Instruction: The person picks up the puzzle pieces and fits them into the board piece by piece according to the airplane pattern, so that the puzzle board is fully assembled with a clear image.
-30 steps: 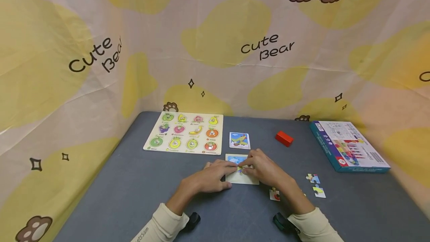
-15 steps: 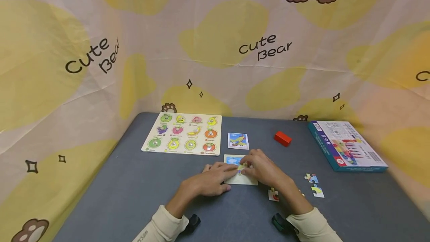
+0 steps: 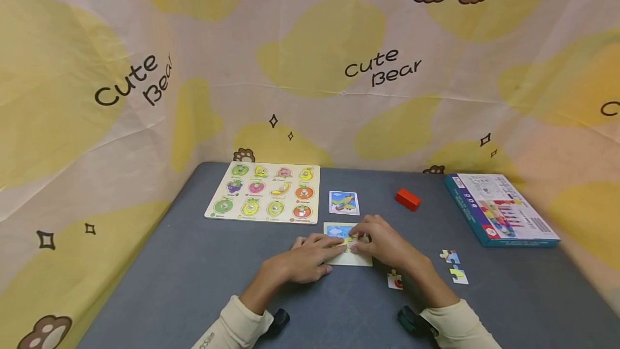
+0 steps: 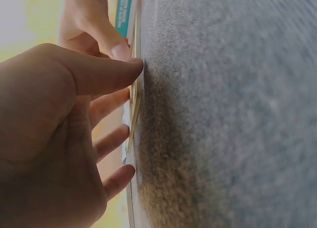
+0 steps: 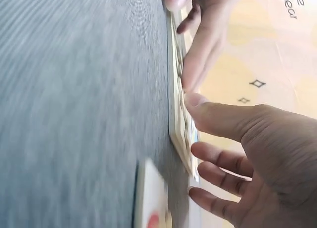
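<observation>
A small puzzle tray (image 3: 356,260) with a sky and yellow picture lies flat on the grey table. My left hand (image 3: 307,258) rests over its left side, straight fingertips touching the pieces and thumb at the near edge. From the right, my right hand (image 3: 387,244) pinches a yellowish puzzle piece (image 3: 353,241) at the tray between thumb and forefinger. Fingers partly cover that piece. Seen edge-on in the right wrist view, the tray (image 5: 173,104) lies under both hands. Loose jigsaw pieces include one by the right forearm (image 3: 395,280) and two farther right (image 3: 450,256).
Behind the tray lies an airplane picture card (image 3: 344,203). A fruit board (image 3: 263,193) is at the back left. Toward the back right are a red block (image 3: 408,199) and a flat teal box (image 3: 504,209). Patterned cloth walls (image 3: 310,69) stand behind the table.
My right hand has shifted slightly right, and more of the yellow picture shows between its thumb and forefinger. The left fingers have slid a little right across the tray.
</observation>
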A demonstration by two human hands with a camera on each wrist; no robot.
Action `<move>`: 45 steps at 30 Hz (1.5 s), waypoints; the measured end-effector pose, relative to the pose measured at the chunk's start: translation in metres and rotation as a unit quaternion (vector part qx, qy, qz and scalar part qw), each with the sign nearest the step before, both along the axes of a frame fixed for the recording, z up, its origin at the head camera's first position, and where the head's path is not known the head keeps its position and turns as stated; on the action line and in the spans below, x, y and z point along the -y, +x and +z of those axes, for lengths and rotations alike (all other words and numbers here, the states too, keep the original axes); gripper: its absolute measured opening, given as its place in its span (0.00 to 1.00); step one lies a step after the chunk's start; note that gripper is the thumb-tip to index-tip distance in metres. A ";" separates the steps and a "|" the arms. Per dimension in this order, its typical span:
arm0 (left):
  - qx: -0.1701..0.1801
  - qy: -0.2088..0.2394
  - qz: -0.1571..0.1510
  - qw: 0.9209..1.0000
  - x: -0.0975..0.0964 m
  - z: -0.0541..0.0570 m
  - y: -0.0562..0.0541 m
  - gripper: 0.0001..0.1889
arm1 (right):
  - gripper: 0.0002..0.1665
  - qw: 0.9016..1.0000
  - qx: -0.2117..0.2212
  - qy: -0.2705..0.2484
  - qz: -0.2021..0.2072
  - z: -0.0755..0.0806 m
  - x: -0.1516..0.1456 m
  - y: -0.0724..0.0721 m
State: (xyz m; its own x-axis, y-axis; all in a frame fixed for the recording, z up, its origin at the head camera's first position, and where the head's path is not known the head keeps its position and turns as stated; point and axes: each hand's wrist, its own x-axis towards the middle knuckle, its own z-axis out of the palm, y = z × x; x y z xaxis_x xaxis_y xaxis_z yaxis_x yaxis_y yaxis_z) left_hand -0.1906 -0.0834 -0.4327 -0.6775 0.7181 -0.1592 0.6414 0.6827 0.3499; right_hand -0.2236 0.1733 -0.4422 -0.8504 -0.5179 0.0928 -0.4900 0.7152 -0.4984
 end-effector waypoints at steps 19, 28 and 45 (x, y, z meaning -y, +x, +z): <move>-0.023 0.031 -0.001 0.999 0.002 -0.003 -0.004 0.28 | 0.20 0.997 -0.002 0.017 -0.071 0.010 -0.098 0.023; -0.009 0.036 0.010 0.999 0.003 -0.005 -0.004 0.28 | 0.20 0.993 -0.011 0.036 -0.113 0.008 -0.151 0.036; 0.003 0.051 0.013 0.999 0.003 -0.005 -0.004 0.28 | 0.21 0.987 0.016 0.056 -0.153 0.002 -0.199 0.048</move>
State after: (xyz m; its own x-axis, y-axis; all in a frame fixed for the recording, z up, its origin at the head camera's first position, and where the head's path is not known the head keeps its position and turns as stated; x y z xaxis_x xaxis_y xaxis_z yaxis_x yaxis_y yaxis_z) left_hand -0.1945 -0.0861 -0.4373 -0.6960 0.7123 -0.0905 0.6211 0.6605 0.4219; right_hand -0.1758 0.3725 -0.4400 -0.9698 -0.2428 0.0208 -0.2289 0.8781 -0.4202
